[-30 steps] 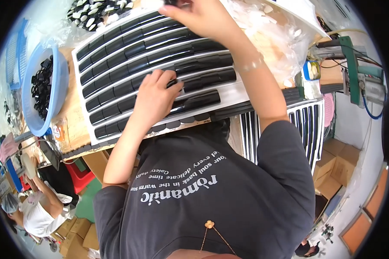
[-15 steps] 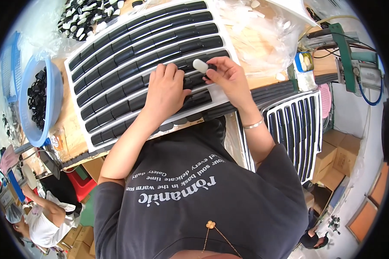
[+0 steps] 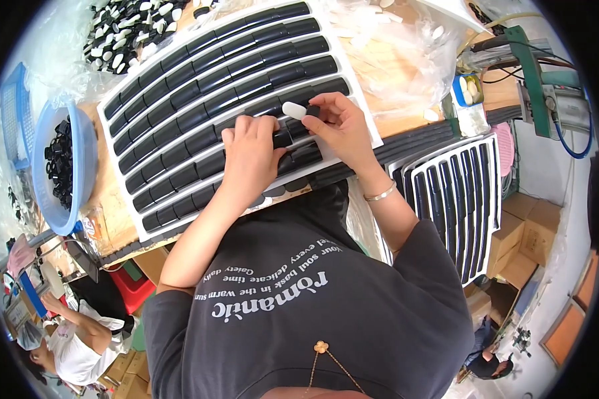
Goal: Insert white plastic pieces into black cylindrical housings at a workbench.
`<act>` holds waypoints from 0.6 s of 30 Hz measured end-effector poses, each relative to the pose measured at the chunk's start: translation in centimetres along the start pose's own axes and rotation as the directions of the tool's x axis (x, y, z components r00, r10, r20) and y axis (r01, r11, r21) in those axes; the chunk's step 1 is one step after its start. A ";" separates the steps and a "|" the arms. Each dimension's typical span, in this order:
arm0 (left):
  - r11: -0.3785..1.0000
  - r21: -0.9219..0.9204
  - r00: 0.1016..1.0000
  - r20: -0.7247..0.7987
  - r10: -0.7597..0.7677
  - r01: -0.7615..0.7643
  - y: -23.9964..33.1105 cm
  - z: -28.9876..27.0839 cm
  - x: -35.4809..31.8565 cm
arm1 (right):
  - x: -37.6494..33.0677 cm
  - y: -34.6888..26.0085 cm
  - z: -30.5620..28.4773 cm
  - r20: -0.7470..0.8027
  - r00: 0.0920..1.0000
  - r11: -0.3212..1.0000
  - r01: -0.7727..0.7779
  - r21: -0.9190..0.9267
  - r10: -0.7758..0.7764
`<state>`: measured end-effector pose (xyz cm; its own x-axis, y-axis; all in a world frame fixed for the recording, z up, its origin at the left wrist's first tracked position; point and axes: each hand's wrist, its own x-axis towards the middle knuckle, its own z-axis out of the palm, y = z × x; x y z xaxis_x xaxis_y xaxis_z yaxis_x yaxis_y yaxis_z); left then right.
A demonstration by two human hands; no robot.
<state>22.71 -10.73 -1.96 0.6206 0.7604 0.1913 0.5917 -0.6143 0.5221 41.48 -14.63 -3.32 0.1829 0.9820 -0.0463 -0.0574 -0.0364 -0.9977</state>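
A white tray (image 3: 354, 86) with curved rows of glossy black blocks (image 3: 236, 100) lies on the table before me. My left hand (image 3: 251, 156) rests on the tray's near rows, fingers curled and thumb closed against a black block (image 3: 283, 137). Between the thumb and fingers of my right hand (image 3: 344, 130) is a small dark piece (image 3: 312, 112), partly hidden by the fingertips. A white oval piece (image 3: 294, 110) sticks out from its left end, just above the left hand's block. Whether the two are joined I cannot tell.
Several loose black and white pieces (image 3: 130, 33) lie heaped at the far left. A blue basin (image 3: 84, 156) of black parts stands left. More filled trays (image 3: 455, 206) lean at right, near a green-framed clamp device (image 3: 535, 86). A co-worker (image 3: 80, 339) sits at lower left.
My right hand has moved slightly left with the white and dark piece, closer to my left hand. More of the black block beside my left fingers now shows.
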 end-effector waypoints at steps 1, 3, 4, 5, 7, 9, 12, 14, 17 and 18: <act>1.000 0.002 1.000 0.001 0.001 -0.001 0.1 -0.3 0.0 | -0.2 -0.4 0.0 -0.001 1.000 1.000 0.001 0.002 -0.001; 0.986 -0.154 0.998 0.027 -0.063 0.066 0.2 -0.8 0.2 | -0.6 -1.3 0.0 -0.046 0.999 0.997 0.006 0.075 -0.002; 0.953 -0.284 0.995 0.017 -0.101 0.102 -0.6 -0.6 0.0 | -0.8 -1.9 0.0 -0.054 0.998 0.995 -0.011 0.102 0.016; 0.858 -0.477 0.981 0.053 -0.188 0.191 -0.5 -0.9 0.0 | -1.0 -2.3 -0.1 -0.056 0.998 0.995 -0.009 0.102 0.015; 0.752 -0.584 0.952 0.158 -0.263 0.305 -0.7 -1.9 -0.1 | -1.1 -3.0 -0.2 -0.008 0.994 0.994 0.105 0.008 -0.105; 0.685 -0.681 0.961 0.110 -0.253 0.259 -1.1 -1.8 -0.5 | -1.0 -3.3 0.0 0.053 0.986 0.983 0.163 -0.078 -0.160; 0.549 -0.774 0.948 0.222 -0.228 0.314 -0.9 -2.6 -0.9 | -0.7 -4.3 0.9 0.190 0.956 0.951 0.257 -0.170 -0.224; 0.534 -0.774 0.940 0.263 -0.219 0.341 -0.9 -3.3 -0.8 | -0.4 -4.6 1.3 0.285 0.927 0.936 0.303 -0.179 -0.245; 0.473 -0.800 0.929 0.303 -0.213 0.370 -0.9 -4.1 -0.7 | -0.1 -4.9 1.5 0.326 0.922 0.945 0.278 -0.173 -0.212; 0.428 -0.825 0.929 0.304 -0.213 0.369 -0.8 -4.3 -0.7 | -0.1 -5.0 1.7 0.330 0.920 0.945 0.278 -0.173 -0.210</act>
<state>19.60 -9.85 1.07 0.6068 0.7727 -0.1863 0.0575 0.1911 0.9799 40.11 -14.19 1.76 -0.1433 0.9725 0.1838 0.1668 0.2068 -0.9641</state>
